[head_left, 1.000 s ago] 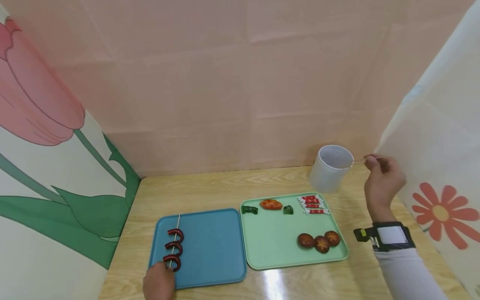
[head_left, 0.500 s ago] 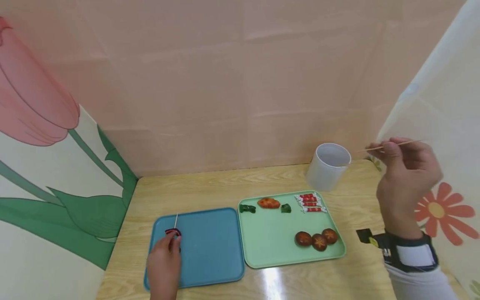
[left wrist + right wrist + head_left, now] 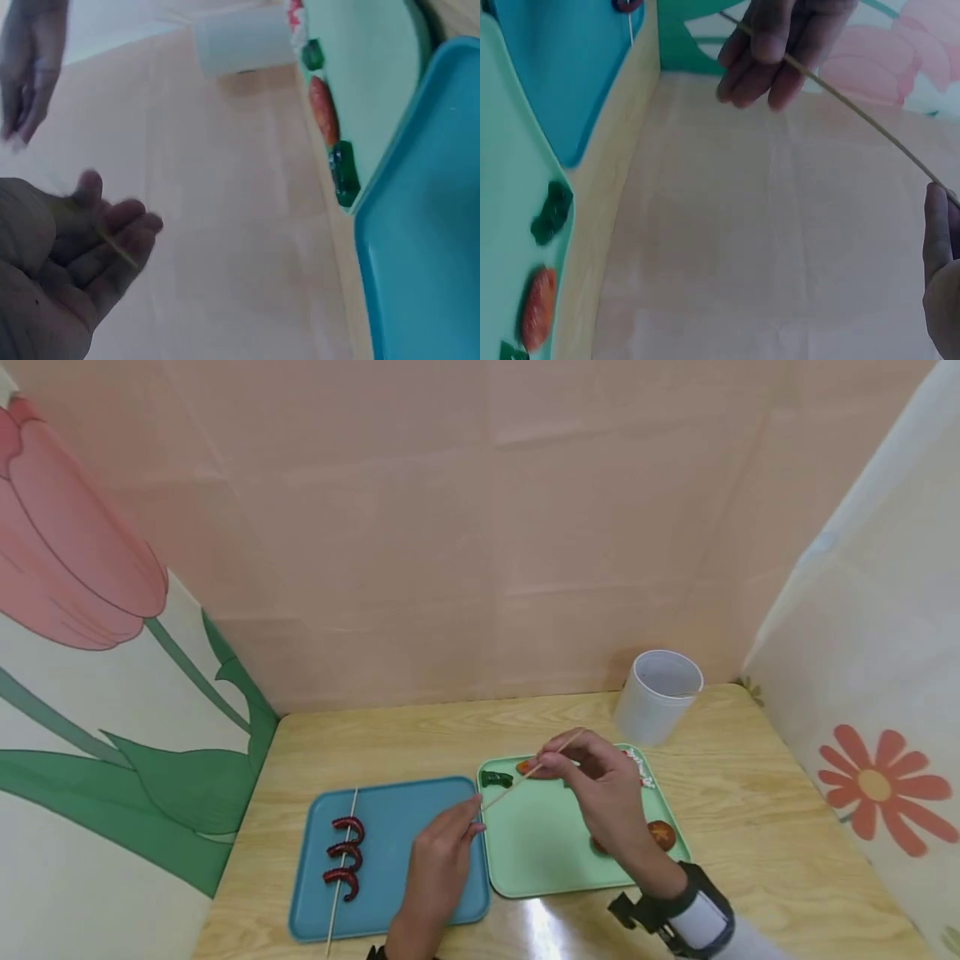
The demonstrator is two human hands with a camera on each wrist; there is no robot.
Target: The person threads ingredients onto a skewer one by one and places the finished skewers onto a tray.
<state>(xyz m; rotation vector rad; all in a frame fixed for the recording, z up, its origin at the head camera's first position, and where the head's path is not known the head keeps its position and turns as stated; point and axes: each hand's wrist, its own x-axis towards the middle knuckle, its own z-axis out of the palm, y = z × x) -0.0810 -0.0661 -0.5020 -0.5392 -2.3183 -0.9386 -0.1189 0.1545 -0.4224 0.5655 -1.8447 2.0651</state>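
A thin bamboo skewer point(image 3: 517, 783) slants between my two hands, above the green tray point(image 3: 525, 860). My right hand point(image 3: 607, 793) pinches its upper part. My left hand point(image 3: 442, 852) has the lower end between thumb and fingers; the right wrist view shows the thumb point(image 3: 769, 45) lying over the stick. In the blue tray point(image 3: 408, 827) lies another skewer point(image 3: 334, 910) with three curled dark-red sausage pieces point(image 3: 345, 856) along it. Beyond my hands, the green tray holds dark green pieces point(image 3: 497, 778) and an orange-red piece point(image 3: 324, 111). Brown mushroom caps point(image 3: 662, 835) are partly hidden by my right hand.
A white cylindrical cup point(image 3: 648, 714) stands at the back right, with a thin stick point(image 3: 684, 695) at its rim. Red-and-white wrapped pieces point(image 3: 643, 768) lie in the green tray's far right corner. A plain backdrop point(image 3: 480, 568) closes off the table's back.
My right hand has brought the skewer from beside the cup leftward over the green tray. My left hand has left the sausage skewer, moved right and taken hold of this skewer's lower end.
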